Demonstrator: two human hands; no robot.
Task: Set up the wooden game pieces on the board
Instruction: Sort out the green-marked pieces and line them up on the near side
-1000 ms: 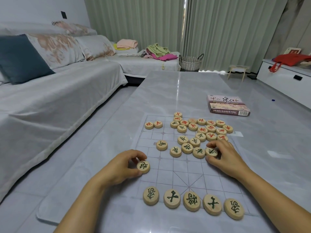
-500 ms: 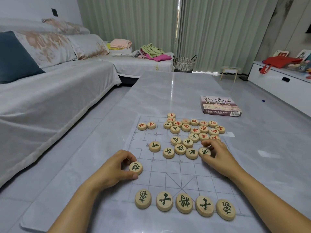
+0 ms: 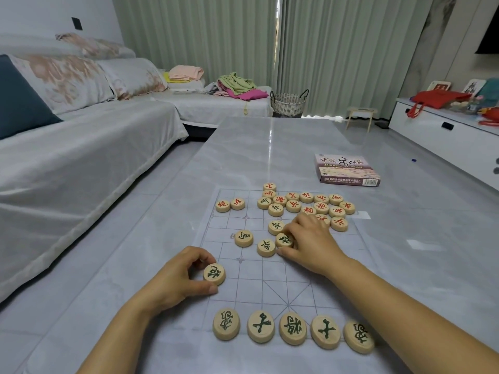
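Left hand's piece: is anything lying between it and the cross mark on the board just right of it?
Nothing visible. The left hand grips the green-marked piece, and the board is bare up to the cross mark; the nearest loose piece lies beyond it.
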